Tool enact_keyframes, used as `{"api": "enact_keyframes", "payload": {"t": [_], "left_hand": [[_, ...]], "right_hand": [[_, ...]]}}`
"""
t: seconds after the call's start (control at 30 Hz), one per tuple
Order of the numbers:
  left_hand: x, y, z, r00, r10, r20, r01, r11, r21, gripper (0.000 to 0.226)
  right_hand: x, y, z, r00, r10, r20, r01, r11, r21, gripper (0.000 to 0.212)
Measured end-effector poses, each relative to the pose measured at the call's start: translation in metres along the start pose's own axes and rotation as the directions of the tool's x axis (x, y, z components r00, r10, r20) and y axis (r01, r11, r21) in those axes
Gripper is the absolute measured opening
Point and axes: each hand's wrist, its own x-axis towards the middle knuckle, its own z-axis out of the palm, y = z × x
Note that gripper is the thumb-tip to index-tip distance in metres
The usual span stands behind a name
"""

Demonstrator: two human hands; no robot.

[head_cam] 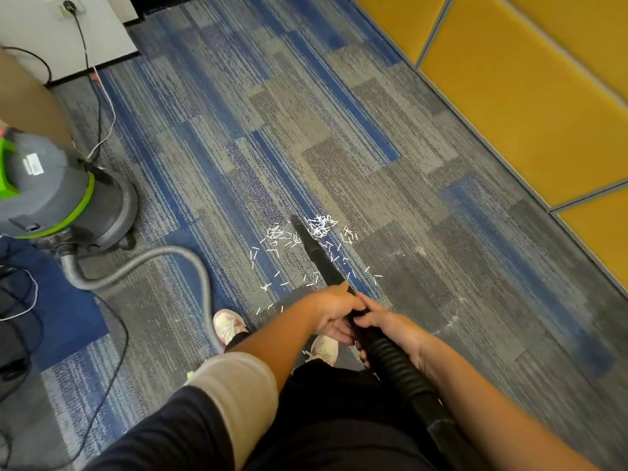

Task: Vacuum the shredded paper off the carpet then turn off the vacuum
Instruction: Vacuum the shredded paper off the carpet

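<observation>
White shredded paper (319, 227) lies scattered on the blue and grey carpet (238, 137) just ahead of my feet. A black vacuum nozzle (314, 248) points down into the pile, its tip among the densest shreds. My left hand (334, 309) grips the nozzle's rear end from the left. Right behind it, my right hand (387, 329) holds the ribbed black hose. The grey and green vacuum canister (61, 195) stands at the left, joined by a grey hose (159, 258) curving across the floor.
A yellow panelled wall (523, 96) runs along the right. Black and white cables (100, 107) trail from a wall socket (69, 6) at the top left. A dark bag (17, 321) lies at the left edge. My shoes (229, 324) stand just behind the shreds.
</observation>
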Motion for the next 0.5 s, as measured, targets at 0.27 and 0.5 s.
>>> {"api": "enact_keyframes", "payload": {"t": [0.27,0.5], "left_hand": [[0.002,0.003,-0.001,1.0,0.0,-0.009,0.0,0.999,0.036,0.052],[-0.005,-0.007,-0.019,0.999,-0.013,-0.046,0.013,1.0,-0.011,0.047]], "right_hand": [[0.002,-0.001,0.001,1.0,-0.015,-0.014,0.015,1.0,0.014,0.063],[0.009,-0.006,0.021,0.998,-0.017,0.061,0.02,0.999,-0.043,0.062]]}}
